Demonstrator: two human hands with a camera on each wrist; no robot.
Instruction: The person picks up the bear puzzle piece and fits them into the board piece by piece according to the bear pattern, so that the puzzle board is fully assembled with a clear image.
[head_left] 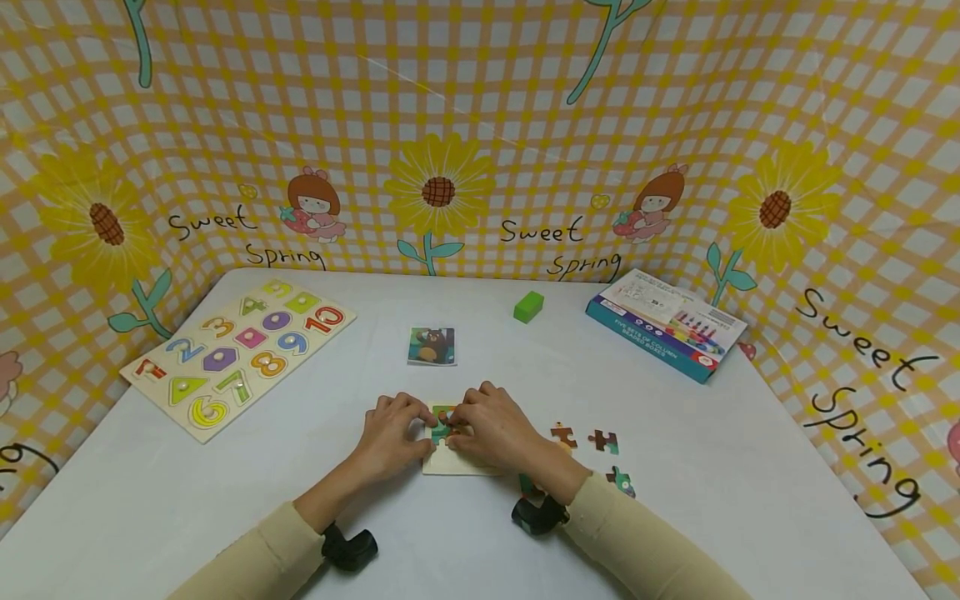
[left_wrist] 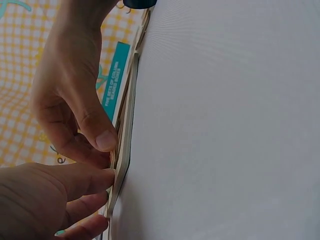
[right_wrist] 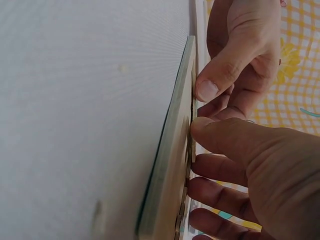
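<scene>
Your left hand [head_left: 390, 429], fingers spread, likely steadies the pale rectangular wooden puzzle tray [head_left: 459, 464], near centre on the white bench [head_left: 187, 500]. Your right hand [head_left: 498, 425] touches it, any pinch unclear; brown jigsaw pieces [head_left: 603, 441] lie handily right.

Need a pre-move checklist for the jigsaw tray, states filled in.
1. Left grip at the wooden jigsaw tray's left edge: ok.
2. Right grip over the tray: ok; whether it pinches or only presses a piece: cannot tell.
3. Pieces in the tray seated flush: cannot tell, fingers cover them.
4. All loose jigsaw pieces fully visible: not ok, the right forearm partly covers some.
5. Bear picture card unobstructed beyond the tray: ok.
</scene>
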